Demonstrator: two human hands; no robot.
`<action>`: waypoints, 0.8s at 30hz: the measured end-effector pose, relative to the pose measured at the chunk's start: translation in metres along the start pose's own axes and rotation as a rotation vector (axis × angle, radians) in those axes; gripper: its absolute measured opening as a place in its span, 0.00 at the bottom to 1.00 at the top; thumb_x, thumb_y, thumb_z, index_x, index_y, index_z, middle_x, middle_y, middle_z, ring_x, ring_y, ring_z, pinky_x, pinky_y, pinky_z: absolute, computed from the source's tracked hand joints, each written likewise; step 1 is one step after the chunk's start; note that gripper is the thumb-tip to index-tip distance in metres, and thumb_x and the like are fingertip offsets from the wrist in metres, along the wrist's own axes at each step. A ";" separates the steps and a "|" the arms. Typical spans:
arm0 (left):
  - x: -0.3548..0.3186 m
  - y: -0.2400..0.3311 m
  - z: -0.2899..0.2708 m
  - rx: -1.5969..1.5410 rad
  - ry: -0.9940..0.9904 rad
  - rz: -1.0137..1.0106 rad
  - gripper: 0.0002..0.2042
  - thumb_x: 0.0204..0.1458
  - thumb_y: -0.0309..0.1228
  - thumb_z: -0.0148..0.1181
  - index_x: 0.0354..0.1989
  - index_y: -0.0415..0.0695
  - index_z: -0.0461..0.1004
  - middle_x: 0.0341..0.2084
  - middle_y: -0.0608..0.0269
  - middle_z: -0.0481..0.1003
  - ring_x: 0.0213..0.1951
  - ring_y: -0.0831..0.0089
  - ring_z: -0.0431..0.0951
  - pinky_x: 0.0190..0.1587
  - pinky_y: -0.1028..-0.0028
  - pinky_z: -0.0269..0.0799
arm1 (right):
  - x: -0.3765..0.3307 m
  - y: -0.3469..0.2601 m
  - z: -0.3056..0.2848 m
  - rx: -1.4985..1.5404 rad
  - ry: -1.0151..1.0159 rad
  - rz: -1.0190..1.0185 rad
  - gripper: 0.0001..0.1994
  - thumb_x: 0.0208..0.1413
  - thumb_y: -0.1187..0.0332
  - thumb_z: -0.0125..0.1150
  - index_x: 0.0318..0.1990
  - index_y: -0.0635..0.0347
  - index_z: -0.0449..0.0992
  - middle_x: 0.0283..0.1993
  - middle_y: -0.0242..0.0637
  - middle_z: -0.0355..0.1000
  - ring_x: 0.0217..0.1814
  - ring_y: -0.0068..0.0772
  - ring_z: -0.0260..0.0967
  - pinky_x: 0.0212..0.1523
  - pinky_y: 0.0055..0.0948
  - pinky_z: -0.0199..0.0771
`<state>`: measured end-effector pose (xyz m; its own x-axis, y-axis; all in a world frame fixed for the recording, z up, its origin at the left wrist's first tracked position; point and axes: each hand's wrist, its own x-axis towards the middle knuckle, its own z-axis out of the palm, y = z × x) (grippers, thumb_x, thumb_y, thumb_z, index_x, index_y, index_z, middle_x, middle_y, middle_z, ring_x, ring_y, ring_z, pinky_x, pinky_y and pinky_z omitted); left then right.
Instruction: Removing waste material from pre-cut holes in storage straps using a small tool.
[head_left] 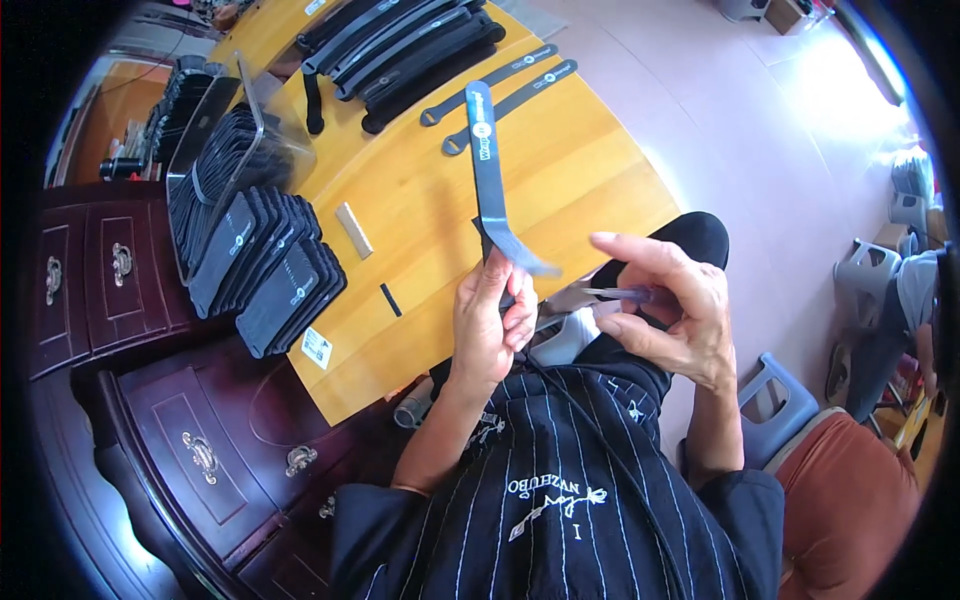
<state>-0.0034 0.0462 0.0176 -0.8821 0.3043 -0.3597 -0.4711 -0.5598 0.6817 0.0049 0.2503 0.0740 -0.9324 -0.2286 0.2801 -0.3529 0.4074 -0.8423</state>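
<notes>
My left hand (488, 325) is closed on the lower part of a black hook-and-loop strap (486, 175) with a light printed mark. The strap stands up above my fingers, and a bent, blurred end sticks out to the right. To the right of it, my right hand (675, 305) is curled around a small pointed tool (630, 294), slim and blurred; its exact kind is unclear. My index finger and thumb are apart, and the tool points toward the strap. Beyond my left hand, two similar straps (510, 105) lie side by side on the yellow wooden table (590, 170).
Piles of black straps (400, 50) lie at the table's far end. More bundles (270, 255) and a clear bin (245, 110) are at the left edge. A beige strip (354, 230) and a short black piece (390, 299) lie nearer. Dark drawers (200, 430) stand left, a grey stool (775, 405) right.
</notes>
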 end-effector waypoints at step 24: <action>-0.064 0.024 -0.019 0.199 0.033 -0.160 0.26 0.63 0.54 0.35 0.24 0.43 0.62 0.10 0.69 0.58 0.09 0.84 0.54 0.10 0.83 0.49 | 0.074 0.162 -0.073 -0.508 1.011 0.180 0.10 0.52 0.61 0.64 0.27 0.57 0.74 0.24 0.31 0.70 0.24 0.26 0.65 0.26 0.28 0.64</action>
<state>0.0421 -0.0013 0.0446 -0.7977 0.3497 -0.4913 -0.5970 -0.3430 0.7252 -0.1269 0.3635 -0.0081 -0.5280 0.5913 0.6096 0.0158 0.7245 -0.6891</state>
